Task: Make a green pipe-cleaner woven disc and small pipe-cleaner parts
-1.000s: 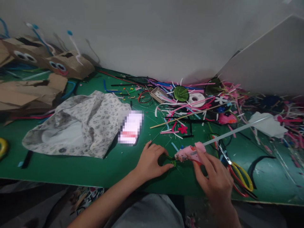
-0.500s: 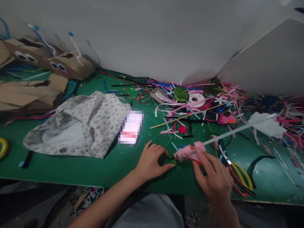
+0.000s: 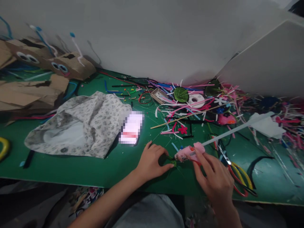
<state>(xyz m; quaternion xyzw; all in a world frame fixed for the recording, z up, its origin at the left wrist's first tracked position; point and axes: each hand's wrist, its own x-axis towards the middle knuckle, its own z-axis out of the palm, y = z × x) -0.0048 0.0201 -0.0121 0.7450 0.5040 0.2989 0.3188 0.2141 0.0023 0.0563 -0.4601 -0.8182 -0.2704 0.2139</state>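
My right hand [image 3: 212, 172] is closed around a pink hot glue gun [image 3: 187, 153], its nozzle pointing left. A long translucent glue stick [image 3: 225, 132] sticks out of the gun's back end. Between the thumb and fingers of my left hand [image 3: 153, 161] is a small coiled green pipe cleaner [image 3: 174, 163], held on the tabletop. The nozzle is right at this green piece; whether it touches cannot be made out. Just beyond the gun lies a short light-blue strip [image 3: 175, 146].
Scissors [image 3: 239, 175] with yellow and red handles lie right of my right hand. A phone [image 3: 131, 128] and a patterned cloth hat [image 3: 78, 126] are to the left. Behind are pipe cleaners, a wooden stick [image 3: 178, 119], a white spool [image 3: 196, 100] and brown paper figures [image 3: 73, 66].
Both hands stay almost in place. The glue gun's tip has shifted very slightly at the green piece, and the whole view has moved a little.
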